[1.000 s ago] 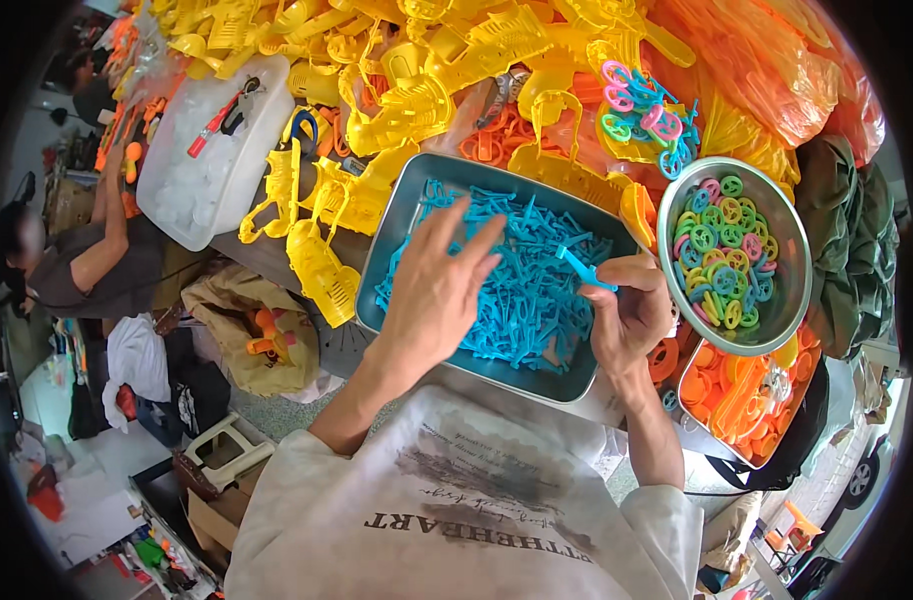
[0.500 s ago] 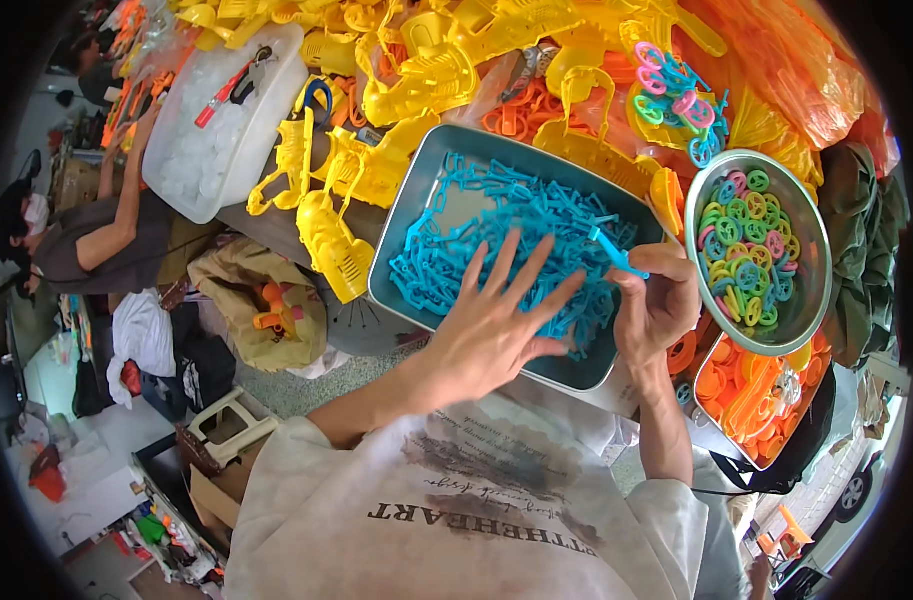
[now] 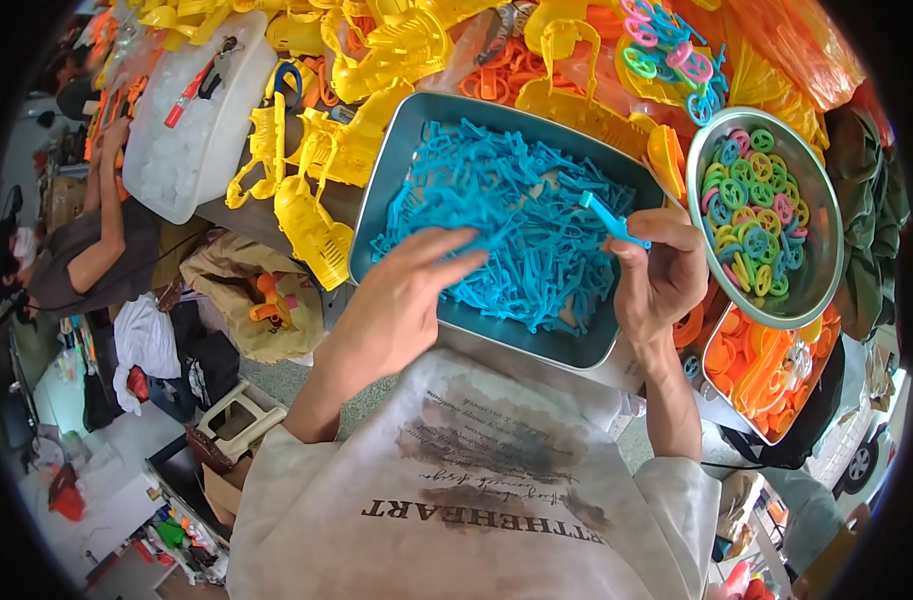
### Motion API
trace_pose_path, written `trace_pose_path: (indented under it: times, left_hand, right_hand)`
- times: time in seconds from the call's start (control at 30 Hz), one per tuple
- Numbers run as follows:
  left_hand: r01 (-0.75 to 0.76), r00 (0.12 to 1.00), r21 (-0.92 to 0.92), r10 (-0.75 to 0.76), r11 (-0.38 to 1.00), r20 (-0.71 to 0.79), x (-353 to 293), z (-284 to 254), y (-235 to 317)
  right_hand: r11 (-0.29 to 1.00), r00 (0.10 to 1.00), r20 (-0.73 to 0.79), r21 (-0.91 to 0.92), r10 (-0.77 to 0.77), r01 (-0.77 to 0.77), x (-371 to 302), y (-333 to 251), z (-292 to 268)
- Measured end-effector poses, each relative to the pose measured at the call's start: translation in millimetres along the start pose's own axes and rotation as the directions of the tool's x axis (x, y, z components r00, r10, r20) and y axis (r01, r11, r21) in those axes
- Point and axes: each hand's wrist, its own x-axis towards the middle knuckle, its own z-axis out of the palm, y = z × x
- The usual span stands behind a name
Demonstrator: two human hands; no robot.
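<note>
A rectangular metal tray (image 3: 370, 190) holds a heap of small blue plastic parts (image 3: 537, 270). My left hand (image 3: 402, 295) is over its near left side, fingers stretched out and somewhat smeared by motion. Blue parts just beyond those fingertips are blurred as well. At the tray's right edge, my right hand (image 3: 665, 275) pinches one slim blue plastic piece (image 3: 607, 217) between thumb and fingers, its free end pointing up and left over the heap. The fingers cover the piece's other end.
Right of the tray stands a round metal bowl (image 3: 832, 235) of colourful small wheels. Below it is a box of orange parts (image 3: 752, 365). Yellow plastic shells (image 3: 312, 230) pile up behind and left, beside a white tub (image 3: 157, 175). A co-worker (image 3: 87, 240) sits at far left.
My left hand has drawn back leftward across the heap, and the blue parts are spread differently. My right hand still pinches the blue piece. The whole view has shifted slightly.
</note>
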Motion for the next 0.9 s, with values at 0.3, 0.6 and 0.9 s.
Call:
trace_pose_path:
  times: [0.3,0.6,0.9]
  left_hand:
    - [-0.159,0.986,-0.041,0.156,0.986,-0.066,18,9,8]
    - [-0.011,0.933,0.115,0.052,0.993,-0.357,35,5,-10]
    - [-0.048,0.963,0.139,0.083,0.989,-0.255,50,32,0]
  right_hand:
    - [1.0,1.0,-0.009,0.011,0.008,-0.008,-2,0,-1]
    - [1.0,1.0,-0.001,-0.021,-0.004,0.004,0,0,-1]
    - [0.992,0.995,0.028,-0.082,-0.091,0.093,7,-1,-1]
